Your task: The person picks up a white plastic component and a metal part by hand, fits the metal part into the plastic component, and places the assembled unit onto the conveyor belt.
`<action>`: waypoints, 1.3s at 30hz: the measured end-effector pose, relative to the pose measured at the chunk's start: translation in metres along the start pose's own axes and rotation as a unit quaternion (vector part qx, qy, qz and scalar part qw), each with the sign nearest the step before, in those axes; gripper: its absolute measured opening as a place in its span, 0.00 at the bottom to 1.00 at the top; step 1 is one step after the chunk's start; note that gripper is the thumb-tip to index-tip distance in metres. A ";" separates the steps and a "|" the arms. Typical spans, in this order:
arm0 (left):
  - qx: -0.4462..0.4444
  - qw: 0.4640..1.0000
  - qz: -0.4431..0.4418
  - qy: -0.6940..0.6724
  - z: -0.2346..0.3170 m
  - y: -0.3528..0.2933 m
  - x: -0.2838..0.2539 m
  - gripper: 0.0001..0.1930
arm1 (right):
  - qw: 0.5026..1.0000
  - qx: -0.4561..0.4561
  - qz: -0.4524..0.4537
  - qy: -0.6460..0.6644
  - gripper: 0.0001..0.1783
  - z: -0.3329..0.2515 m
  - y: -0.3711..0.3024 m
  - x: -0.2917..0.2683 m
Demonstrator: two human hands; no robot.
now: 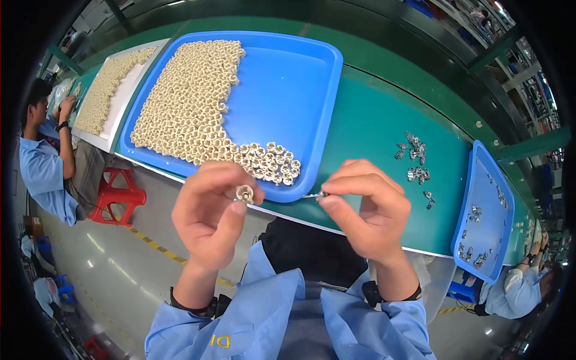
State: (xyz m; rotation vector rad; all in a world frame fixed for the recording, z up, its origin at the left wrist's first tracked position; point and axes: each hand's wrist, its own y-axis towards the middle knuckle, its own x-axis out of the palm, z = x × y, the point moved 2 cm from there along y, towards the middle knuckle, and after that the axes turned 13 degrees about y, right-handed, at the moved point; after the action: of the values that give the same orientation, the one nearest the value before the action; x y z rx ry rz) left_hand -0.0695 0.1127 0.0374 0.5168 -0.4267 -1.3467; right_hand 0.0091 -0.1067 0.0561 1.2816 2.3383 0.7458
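Over the table's near edge, my left hand (207, 213) pinches a small cream-coloured round cup with a metal inside (245, 193) between thumb and fingers. Its open mouth faces up toward me. To the right, the thumb and fingertips of my right hand (375, 210) close on a tiny shiny metal piece (324, 194); the fingers partly cover it, so its shape is unclear. The two hands are apart. Just beyond them stands a large blue tray (279, 90), its left side packed with many similar cups (186, 90). A looser group of cups (273, 162) lies at its near edge.
Several small metal clips (415, 147) lie on the green table (372, 120). A second blue tray (463, 231) at the right holds more metal pieces. At left are a white tray (123, 96) of cups, a co-worker (45, 168) and a red stool (117, 195). Another person (510, 294) sits far right.
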 end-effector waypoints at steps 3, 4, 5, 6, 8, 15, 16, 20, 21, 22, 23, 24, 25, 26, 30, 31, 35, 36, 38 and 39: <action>-0.011 0.999 0.050 0.000 0.003 -0.010 -0.002 0.25 | 0.998 -0.010 0.001 0.067 0.10 -0.001 0.014 0.029; -0.011 0.999 0.052 0.002 0.005 -0.011 -0.002 0.25 | 0.995 -0.014 0.005 0.098 0.11 -0.001 0.016 0.037; -0.010 0.998 0.059 0.002 0.006 -0.013 -0.003 0.26 | 0.995 -0.014 0.002 0.100 0.11 0.001 0.018 0.044; -0.010 0.998 0.066 0.003 0.007 -0.014 -0.004 0.28 | 0.993 -0.028 0.001 0.112 0.11 0.002 0.019 0.050; -0.008 0.997 0.077 0.010 0.009 -0.017 -0.005 0.30 | 0.988 -0.057 -0.003 0.141 0.11 0.007 0.020 0.061; 0.013 0.996 0.084 0.000 0.011 -0.020 -0.010 0.30 | 0.983 -0.077 0.034 0.165 0.13 0.015 0.017 0.078; 0.013 0.996 0.085 -0.001 0.010 -0.020 -0.012 0.30 | 0.982 -0.088 0.041 0.160 0.14 0.016 0.018 0.079; 0.018 0.997 0.082 0.000 0.010 -0.021 -0.015 0.30 | 0.981 -0.125 -0.031 0.143 0.13 0.020 0.022 0.074; 0.017 0.997 0.080 0.001 0.010 -0.022 -0.014 0.30 | 0.982 -0.123 -0.031 0.143 0.13 0.020 0.022 0.074; 0.017 0.997 0.078 0.001 0.010 -0.022 -0.013 0.29 | 0.981 -0.134 -0.027 0.139 0.13 0.020 0.022 0.074; 0.017 0.997 0.076 0.001 0.010 -0.022 -0.012 0.28 | 0.980 -0.145 -0.022 0.134 0.13 0.019 0.022 0.074; 0.016 0.997 0.075 -0.002 0.010 -0.022 -0.011 0.28 | 0.979 -0.156 -0.018 0.130 0.13 0.018 0.021 0.074; 0.020 0.997 0.071 0.005 0.010 -0.021 -0.011 0.28 | 0.980 -0.155 -0.017 0.127 0.13 0.018 0.021 0.074; 0.024 0.997 0.067 0.011 0.010 -0.021 -0.011 0.27 | 0.980 -0.157 -0.018 0.119 0.14 0.018 0.021 0.073; 0.027 0.997 0.062 0.027 0.013 -0.020 -0.007 0.25 | 0.981 -0.162 -0.020 0.104 0.14 0.018 0.019 0.071; 0.026 0.997 0.061 0.033 0.014 -0.020 -0.006 0.24 | 0.981 -0.163 -0.021 0.107 0.15 0.018 0.019 0.070; 0.025 0.996 0.072 0.039 0.013 -0.021 -0.002 0.23 | 0.981 -0.163 -0.003 0.102 0.15 0.018 0.014 0.068; 0.022 0.997 0.071 0.037 0.012 -0.022 -0.001 0.23 | 0.981 -0.164 0.005 0.099 0.15 0.018 0.012 0.067; 0.011 0.997 0.071 0.027 0.012 -0.022 0.002 0.22 | 0.982 -0.164 0.008 0.098 0.15 0.020 0.010 0.065; 0.005 0.997 0.071 0.022 0.012 -0.022 0.003 0.22 | 0.981 -0.165 0.009 0.097 0.15 0.020 0.009 0.064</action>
State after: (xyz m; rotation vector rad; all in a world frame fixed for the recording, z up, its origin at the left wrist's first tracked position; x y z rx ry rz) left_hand -0.0936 0.1050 0.0346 0.5143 -0.4256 -1.1947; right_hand -0.0073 -0.0422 0.0410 1.1263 2.2247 1.2554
